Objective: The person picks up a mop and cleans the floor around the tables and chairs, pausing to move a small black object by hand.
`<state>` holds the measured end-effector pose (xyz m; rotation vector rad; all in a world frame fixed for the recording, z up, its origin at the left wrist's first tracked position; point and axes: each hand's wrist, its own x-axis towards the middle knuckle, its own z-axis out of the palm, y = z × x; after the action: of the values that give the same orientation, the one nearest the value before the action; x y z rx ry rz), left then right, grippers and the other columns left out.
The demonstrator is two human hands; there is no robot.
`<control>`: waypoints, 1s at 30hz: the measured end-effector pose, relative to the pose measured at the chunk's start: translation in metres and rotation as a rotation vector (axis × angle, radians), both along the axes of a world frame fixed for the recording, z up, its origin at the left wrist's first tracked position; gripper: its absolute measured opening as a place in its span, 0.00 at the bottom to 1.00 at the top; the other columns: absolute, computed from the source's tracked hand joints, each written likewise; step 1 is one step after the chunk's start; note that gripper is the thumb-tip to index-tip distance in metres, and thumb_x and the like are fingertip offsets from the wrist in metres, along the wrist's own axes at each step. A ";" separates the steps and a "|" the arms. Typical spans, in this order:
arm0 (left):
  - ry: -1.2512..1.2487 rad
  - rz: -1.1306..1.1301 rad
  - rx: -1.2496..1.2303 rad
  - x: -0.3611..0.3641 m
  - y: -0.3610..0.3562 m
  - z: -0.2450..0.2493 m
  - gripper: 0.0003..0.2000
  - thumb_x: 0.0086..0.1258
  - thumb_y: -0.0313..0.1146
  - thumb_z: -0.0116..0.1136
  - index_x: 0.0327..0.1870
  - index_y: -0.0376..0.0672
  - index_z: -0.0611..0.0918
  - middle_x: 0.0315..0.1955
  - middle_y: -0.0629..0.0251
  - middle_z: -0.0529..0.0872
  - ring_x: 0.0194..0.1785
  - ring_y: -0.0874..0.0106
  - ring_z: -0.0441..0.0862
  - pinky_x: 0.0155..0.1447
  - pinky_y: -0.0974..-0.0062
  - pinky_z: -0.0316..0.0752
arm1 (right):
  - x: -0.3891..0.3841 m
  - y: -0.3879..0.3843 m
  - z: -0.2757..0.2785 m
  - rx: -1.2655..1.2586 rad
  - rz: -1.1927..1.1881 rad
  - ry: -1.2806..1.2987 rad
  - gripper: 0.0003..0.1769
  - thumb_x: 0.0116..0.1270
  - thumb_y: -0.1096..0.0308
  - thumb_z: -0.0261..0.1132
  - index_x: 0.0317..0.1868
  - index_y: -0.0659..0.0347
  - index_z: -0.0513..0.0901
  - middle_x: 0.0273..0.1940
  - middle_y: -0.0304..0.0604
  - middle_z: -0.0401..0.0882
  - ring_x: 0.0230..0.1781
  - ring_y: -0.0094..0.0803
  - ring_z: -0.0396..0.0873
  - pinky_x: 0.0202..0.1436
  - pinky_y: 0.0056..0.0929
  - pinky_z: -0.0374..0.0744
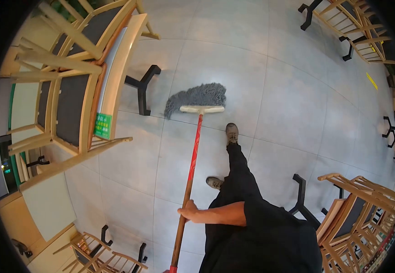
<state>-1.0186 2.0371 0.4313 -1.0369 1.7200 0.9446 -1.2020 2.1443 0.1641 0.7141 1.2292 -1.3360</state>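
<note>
A mop with a grey fringed head (197,98) and a red and wood handle (192,159) rests on the pale tiled floor (275,91) ahead of me. My right hand (189,213) is closed around the handle's lower wooden part, with the forearm reaching across my dark clothes. At the bottom edge, a sliver of skin that may be my left hand (165,271) shows by the handle's top end; its grip is cut off. My two shoes (232,133) (214,182) stand right of the handle.
Wooden chairs are stacked upside down on a table at the left (70,91), above a black table foot (142,86). More chairs stand at the lower right (361,204), top right (352,27) and bottom left (102,255). Open floor lies beyond the mop head.
</note>
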 end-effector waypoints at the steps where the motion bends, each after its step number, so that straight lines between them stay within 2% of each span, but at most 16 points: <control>1: -0.012 -0.006 0.055 -0.026 -0.002 -0.004 0.12 0.51 0.27 0.65 0.36 0.36 0.77 0.16 0.68 0.76 0.16 0.80 0.71 0.18 0.78 0.66 | -0.020 0.004 -0.009 0.002 -0.006 -0.003 0.31 0.52 0.72 0.63 0.48 0.76 0.53 0.37 0.57 0.71 0.27 0.43 0.79 0.20 0.42 0.82; 2: -0.038 0.008 0.051 -0.054 -0.001 -0.010 0.11 0.52 0.27 0.65 0.35 0.37 0.77 0.16 0.68 0.76 0.16 0.80 0.71 0.19 0.78 0.66 | -0.041 0.007 -0.019 -0.004 -0.067 0.007 0.29 0.52 0.73 0.63 0.47 0.76 0.55 0.35 0.57 0.72 0.26 0.43 0.80 0.20 0.42 0.82; 3: 0.012 -0.072 0.050 -0.079 -0.002 -0.023 0.11 0.52 0.27 0.64 0.34 0.38 0.77 0.17 0.69 0.76 0.16 0.80 0.70 0.19 0.78 0.66 | -0.068 0.013 -0.029 -0.010 -0.131 0.023 0.27 0.52 0.74 0.63 0.46 0.77 0.57 0.34 0.57 0.72 0.26 0.44 0.80 0.20 0.42 0.82; 5: 0.056 -0.173 0.050 -0.141 0.007 -0.036 0.10 0.52 0.27 0.64 0.33 0.39 0.76 0.17 0.69 0.76 0.16 0.80 0.70 0.19 0.79 0.66 | -0.126 0.029 -0.048 -0.058 -0.167 -0.003 0.29 0.50 0.70 0.65 0.46 0.76 0.59 0.40 0.58 0.71 0.35 0.46 0.78 0.22 0.41 0.83; 7: -0.044 -0.024 0.022 -0.219 0.034 -0.047 0.10 0.52 0.26 0.62 0.32 0.37 0.74 0.16 0.68 0.73 0.15 0.80 0.70 0.17 0.81 0.64 | -0.188 0.050 -0.063 -0.053 -0.225 0.049 0.29 0.50 0.70 0.65 0.46 0.75 0.59 0.40 0.58 0.71 0.34 0.45 0.78 0.21 0.40 0.82; 9: -0.040 -0.051 0.063 -0.276 0.044 -0.072 0.12 0.50 0.25 0.64 0.35 0.35 0.75 0.18 0.67 0.75 0.17 0.79 0.73 0.19 0.80 0.67 | -0.250 0.070 -0.070 0.102 -0.299 0.245 0.23 0.51 0.75 0.63 0.42 0.75 0.61 0.31 0.55 0.73 0.24 0.44 0.79 0.19 0.41 0.80; 11: 0.037 -0.101 0.060 -0.338 0.063 -0.107 0.12 0.50 0.24 0.63 0.35 0.35 0.75 0.17 0.68 0.74 0.16 0.79 0.71 0.18 0.80 0.67 | -0.321 0.093 -0.088 0.167 -0.364 0.293 0.24 0.51 0.74 0.63 0.45 0.72 0.60 0.34 0.55 0.73 0.24 0.42 0.78 0.18 0.38 0.79; 13: 0.137 -0.111 0.093 -0.388 0.087 -0.144 0.11 0.52 0.26 0.61 0.34 0.34 0.73 0.16 0.66 0.73 0.14 0.78 0.70 0.18 0.78 0.67 | -0.378 0.112 -0.132 0.317 -0.349 0.433 0.25 0.52 0.74 0.63 0.46 0.70 0.59 0.35 0.55 0.73 0.24 0.40 0.77 0.20 0.35 0.77; 15: 0.207 -0.154 0.157 -0.451 0.128 -0.166 0.10 0.52 0.27 0.60 0.32 0.35 0.72 0.16 0.67 0.72 0.15 0.78 0.70 0.18 0.78 0.67 | -0.438 0.147 -0.149 0.504 -0.340 0.601 0.24 0.52 0.73 0.63 0.45 0.70 0.59 0.34 0.54 0.73 0.23 0.39 0.77 0.22 0.34 0.77; 17: 0.274 -0.211 0.256 -0.495 0.173 -0.190 0.10 0.53 0.28 0.58 0.30 0.36 0.70 0.17 0.68 0.71 0.14 0.77 0.70 0.18 0.78 0.67 | -0.492 0.191 -0.159 0.450 -0.428 0.495 0.24 0.53 0.72 0.63 0.45 0.70 0.60 0.33 0.54 0.74 0.22 0.38 0.77 0.23 0.35 0.77; 19: 0.283 -0.131 0.316 -0.522 0.225 -0.202 0.09 0.54 0.29 0.57 0.29 0.37 0.69 0.17 0.68 0.70 0.14 0.77 0.70 0.17 0.78 0.67 | -0.525 0.244 -0.139 0.517 -0.375 0.564 0.22 0.54 0.72 0.62 0.43 0.71 0.60 0.31 0.54 0.74 0.22 0.38 0.77 0.22 0.36 0.77; 23: 0.237 -0.189 0.323 -0.517 0.254 -0.200 0.09 0.54 0.28 0.55 0.29 0.37 0.68 0.17 0.67 0.69 0.14 0.76 0.70 0.17 0.78 0.67 | -0.520 0.286 -0.123 0.415 -0.402 0.506 0.21 0.54 0.72 0.61 0.43 0.73 0.61 0.30 0.55 0.74 0.21 0.38 0.77 0.22 0.36 0.77; 25: 0.221 -0.254 0.289 -0.493 0.245 -0.192 0.09 0.54 0.28 0.56 0.29 0.37 0.68 0.17 0.67 0.70 0.14 0.75 0.71 0.18 0.77 0.67 | -0.482 0.273 -0.145 0.353 -0.411 0.494 0.26 0.55 0.65 0.60 0.47 0.73 0.61 0.36 0.63 0.76 0.33 0.50 0.79 0.37 0.39 0.78; 28: 0.171 -0.343 0.231 -0.428 0.212 -0.176 0.10 0.53 0.28 0.58 0.30 0.36 0.69 0.17 0.65 0.71 0.15 0.75 0.72 0.18 0.77 0.68 | -0.400 0.247 -0.145 0.360 -0.336 0.501 0.30 0.55 0.62 0.60 0.50 0.75 0.60 0.40 0.65 0.75 0.43 0.55 0.76 0.44 0.43 0.75; 29: 0.138 -0.351 0.219 -0.401 0.197 -0.170 0.11 0.53 0.28 0.58 0.32 0.36 0.69 0.17 0.65 0.71 0.15 0.75 0.72 0.19 0.77 0.69 | -0.367 0.235 -0.145 0.328 -0.380 0.487 0.30 0.55 0.61 0.59 0.51 0.75 0.59 0.40 0.66 0.75 0.43 0.55 0.76 0.44 0.43 0.75; 30: 0.106 -0.361 0.207 -0.374 0.180 -0.163 0.12 0.53 0.28 0.59 0.33 0.35 0.70 0.16 0.65 0.71 0.15 0.75 0.72 0.19 0.77 0.69 | -0.331 0.225 -0.135 0.419 -0.324 0.590 0.32 0.56 0.60 0.58 0.52 0.75 0.56 0.40 0.67 0.74 0.43 0.56 0.75 0.43 0.44 0.75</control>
<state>-1.3925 2.2175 0.2678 -0.5265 1.7755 0.9293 -1.5331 2.3689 0.0289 0.8682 1.9685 -1.6415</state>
